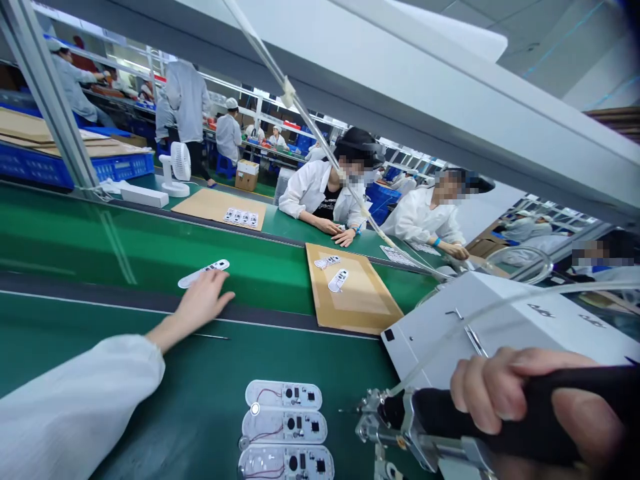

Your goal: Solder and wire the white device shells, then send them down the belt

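My left hand (203, 301) reaches out over the green conveyor belt (125, 247) in a white sleeve. Its fingers lie stretched toward a white remote-control shell (203, 273) on the belt, touching or just short of it. My right hand (530, 400) is wrapped round the black handle of a powered screwdriver (425, 427), whose metal tip points left. A clear hose runs from the tool upward. Three white shells with circuit boards (285, 427) lie in a row on the green bench in front of me.
A cardboard sheet (360, 300) with two white shells lies on the belt. A white machine box (510, 320) stands at right. Across the belt sit two people in white coats; another cardboard sheet (210, 203) and a small fan (177, 167) lie further left.
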{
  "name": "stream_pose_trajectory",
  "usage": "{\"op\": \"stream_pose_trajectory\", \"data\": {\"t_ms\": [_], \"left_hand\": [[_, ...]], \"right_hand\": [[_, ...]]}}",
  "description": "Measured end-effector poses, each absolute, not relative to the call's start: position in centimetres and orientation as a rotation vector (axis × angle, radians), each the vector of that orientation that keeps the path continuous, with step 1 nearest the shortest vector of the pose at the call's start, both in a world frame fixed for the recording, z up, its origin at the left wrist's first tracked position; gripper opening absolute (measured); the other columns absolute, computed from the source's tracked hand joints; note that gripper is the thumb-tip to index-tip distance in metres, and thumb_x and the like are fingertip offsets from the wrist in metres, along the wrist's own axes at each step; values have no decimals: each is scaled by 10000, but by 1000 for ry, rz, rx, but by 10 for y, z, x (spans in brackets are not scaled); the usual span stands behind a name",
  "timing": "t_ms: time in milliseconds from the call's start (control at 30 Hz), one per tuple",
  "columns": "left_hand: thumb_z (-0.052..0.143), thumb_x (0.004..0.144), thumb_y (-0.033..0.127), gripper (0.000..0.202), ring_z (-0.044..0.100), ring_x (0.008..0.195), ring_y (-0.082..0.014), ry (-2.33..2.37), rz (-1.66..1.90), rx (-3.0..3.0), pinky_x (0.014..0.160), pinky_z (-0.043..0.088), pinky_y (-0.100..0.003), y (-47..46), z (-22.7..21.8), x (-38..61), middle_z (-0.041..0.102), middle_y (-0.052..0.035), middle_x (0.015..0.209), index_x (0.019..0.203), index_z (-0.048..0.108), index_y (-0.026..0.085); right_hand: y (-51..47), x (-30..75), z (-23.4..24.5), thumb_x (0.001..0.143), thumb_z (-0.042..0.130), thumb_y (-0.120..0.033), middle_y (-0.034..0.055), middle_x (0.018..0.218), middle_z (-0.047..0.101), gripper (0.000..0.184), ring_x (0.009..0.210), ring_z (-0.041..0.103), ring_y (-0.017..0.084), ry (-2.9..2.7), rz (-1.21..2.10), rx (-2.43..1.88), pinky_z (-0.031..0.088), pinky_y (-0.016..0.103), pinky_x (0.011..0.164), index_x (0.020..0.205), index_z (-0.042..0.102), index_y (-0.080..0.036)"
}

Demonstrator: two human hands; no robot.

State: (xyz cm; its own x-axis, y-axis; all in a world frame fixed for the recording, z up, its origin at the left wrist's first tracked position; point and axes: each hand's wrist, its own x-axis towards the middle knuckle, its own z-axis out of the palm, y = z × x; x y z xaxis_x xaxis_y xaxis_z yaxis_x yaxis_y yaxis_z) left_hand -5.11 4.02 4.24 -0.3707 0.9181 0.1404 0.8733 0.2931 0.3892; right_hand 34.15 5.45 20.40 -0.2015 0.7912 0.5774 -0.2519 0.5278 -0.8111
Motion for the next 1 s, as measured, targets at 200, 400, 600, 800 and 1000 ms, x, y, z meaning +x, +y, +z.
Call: {"op": "stream_pose_trajectory", "data": {"t_ms": [200, 400, 600, 800, 1000], "left_hand": [[691, 816, 401, 355, 594, 1129, -497, 2660, 486, 1188, 854, 496, -542, 77, 44, -114, 682, -268, 1093, 1003, 664, 101], [684, 832, 359, 308, 663, 702, -225, 2429, 617, 1216, 648, 512, -327, 88, 44, -100, 703, -65, 869, 1057, 568, 183], [579, 885, 391, 307, 649, 663, -201, 1956, 809, 1505, 576, 480, -271, 70, 47, -23, 702, -12, 886, 1138, 523, 227], [630, 856, 261, 193, 646, 1000, -266, 1672, 747, 1739, 898, 490, -384, 21, 43, 50, 699, -36, 1051, 1045, 664, 241], [746, 880, 352, 222, 609, 1095, -309, 1689, 459, 1907, 1038, 412, -499, -25, 51, 85, 673, -67, 1133, 1063, 697, 236]], "right_hand": [[45, 338, 210, 823, 733, -398, -37, 545, 522, 147, 424, 456, 139, -1336, 1001, -663, 408, 301, 421, 859, 664, -273], [46, 339, 212, 826, 715, -499, -45, 525, 468, 183, 397, 381, 156, -1379, 942, -697, 356, 348, 412, 832, 658, -325], [47, 344, 211, 815, 733, -516, -46, 533, 476, 193, 397, 383, 160, -1409, 969, -693, 344, 357, 409, 839, 661, -338], [44, 342, 204, 730, 790, -543, -18, 577, 512, 240, 453, 473, 223, -1431, 1010, -697, 398, 404, 429, 888, 690, -393], [41, 329, 202, 581, 889, -534, 17, 676, 593, 450, 606, 606, 297, -1432, 1052, -649, 501, 456, 494, 962, 709, -377]]}}
